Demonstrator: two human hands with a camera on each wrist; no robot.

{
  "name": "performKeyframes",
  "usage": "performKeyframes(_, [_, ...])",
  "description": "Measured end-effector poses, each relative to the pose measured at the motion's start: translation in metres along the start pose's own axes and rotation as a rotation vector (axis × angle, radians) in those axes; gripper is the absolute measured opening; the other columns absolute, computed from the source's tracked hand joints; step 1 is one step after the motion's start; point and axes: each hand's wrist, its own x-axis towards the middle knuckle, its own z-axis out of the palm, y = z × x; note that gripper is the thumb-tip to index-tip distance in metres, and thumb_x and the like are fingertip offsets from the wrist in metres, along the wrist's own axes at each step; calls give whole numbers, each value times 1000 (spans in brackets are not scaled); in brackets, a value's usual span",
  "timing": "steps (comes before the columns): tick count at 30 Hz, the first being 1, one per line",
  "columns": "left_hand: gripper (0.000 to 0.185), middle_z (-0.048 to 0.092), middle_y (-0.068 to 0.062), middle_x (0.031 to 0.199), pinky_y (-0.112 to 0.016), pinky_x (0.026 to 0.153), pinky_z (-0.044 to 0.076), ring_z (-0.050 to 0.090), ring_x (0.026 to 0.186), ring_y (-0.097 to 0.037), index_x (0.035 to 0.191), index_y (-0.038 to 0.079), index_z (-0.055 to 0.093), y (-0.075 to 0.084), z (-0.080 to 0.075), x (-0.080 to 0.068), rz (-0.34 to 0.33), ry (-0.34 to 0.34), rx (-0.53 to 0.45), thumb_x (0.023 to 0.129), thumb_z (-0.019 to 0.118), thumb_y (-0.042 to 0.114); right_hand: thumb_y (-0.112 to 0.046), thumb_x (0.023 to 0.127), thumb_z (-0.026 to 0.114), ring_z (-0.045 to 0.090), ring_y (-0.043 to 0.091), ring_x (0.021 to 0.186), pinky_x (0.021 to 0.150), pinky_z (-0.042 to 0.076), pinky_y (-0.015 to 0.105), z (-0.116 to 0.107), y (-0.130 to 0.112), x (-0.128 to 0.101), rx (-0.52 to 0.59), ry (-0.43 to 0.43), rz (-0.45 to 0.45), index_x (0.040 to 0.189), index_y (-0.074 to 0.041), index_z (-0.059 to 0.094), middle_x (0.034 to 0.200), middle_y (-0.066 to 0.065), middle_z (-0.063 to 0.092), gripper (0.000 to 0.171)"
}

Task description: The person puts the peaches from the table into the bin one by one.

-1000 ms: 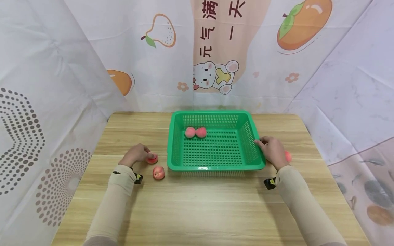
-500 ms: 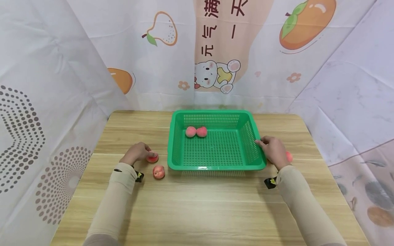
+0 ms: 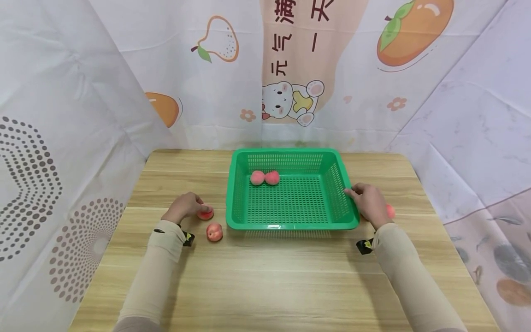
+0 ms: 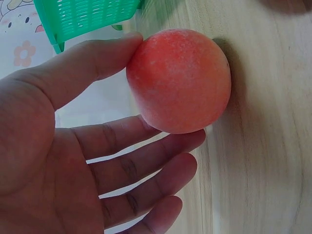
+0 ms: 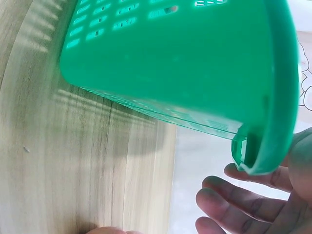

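Note:
On the left of the table, my left hand point(image 3: 184, 208) pinches a pinkish-red peach point(image 4: 180, 80) between thumb and fingers; the peach is on or just over the wood. Just in front of it lies a second peach point(image 3: 214, 232). A green plastic basket point(image 3: 292, 226) stands in the middle, with two peaches point(image 3: 272, 178) side by side at its back left. My right hand point(image 3: 369, 203) grips the basket's right rim, thumb on top and fingers below. Its thumb is mostly hidden behind the rim in the right wrist view. Another peach point(image 3: 390, 211) shows partly beyond that hand.
The wooden table point(image 3: 265, 286) extends in front of the basket and to both sides. A printed white curtain point(image 3: 207, 92) hangs right behind the table's back edge, and cloth walls rise at left and right. Small black devices sit at both wrists.
The view has shifted very slightly. Both hands keep their places, the left on the peach and the right on the basket rim.

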Motion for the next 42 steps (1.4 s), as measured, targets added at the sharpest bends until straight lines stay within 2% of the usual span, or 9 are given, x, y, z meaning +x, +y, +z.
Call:
performKeyframes(6, [54,64,-21,118,-48,88,48,58,105,-33,117,-2,65,-1,1,0,12,2,6,88,68,44,-31,100,56,63,37,96,83,50,50,-1,-1,0,-5,-6,5,118,6,64,115,28,66,42])
performKeyframes(13, [55,63,-19,116,-46,87,47,57,102,-31,117,-2,64,-1,0,0,-7,5,-10,88,68,44,-31,100,57,63,38,99,85,49,51,-3,-2,1,-7,-12,11,118,6,64,116,28,66,43])
performKeyframes(21, [58,63,-21,120,-48,89,47,57,105,-33,118,-2,64,-3,-1,-1,14,29,-10,89,66,48,-32,100,56,63,37,98,85,50,50,-2,-2,0,-3,-15,14,118,6,64,116,28,66,43])
performKeyframes(28, [59,61,-23,125,-52,95,45,56,113,-38,123,-2,61,-4,-3,-1,21,76,-56,91,63,48,-30,100,55,62,37,98,86,49,51,-1,-1,0,1,-22,21,119,6,63,117,28,65,42])
performKeyframes(31, [58,60,-24,125,-52,95,45,55,115,-40,124,-3,60,-3,-4,-1,35,121,-73,92,61,46,-30,100,56,62,37,97,85,49,51,-1,-1,0,-6,-19,17,118,6,64,116,28,66,41])
performKeyframes(36, [57,63,-24,121,-50,92,46,58,111,-40,124,-2,60,0,-9,-2,59,202,-88,92,62,45,-32,100,56,62,37,96,83,49,51,-1,0,-1,-13,-19,15,117,6,64,116,28,66,42])
performKeyframes(42, [57,63,-24,123,-49,92,47,59,110,-39,127,-2,59,4,-15,-1,70,234,-91,93,60,44,-32,100,56,62,39,99,84,49,52,-1,-1,-1,-15,-12,8,118,6,64,116,29,65,43])
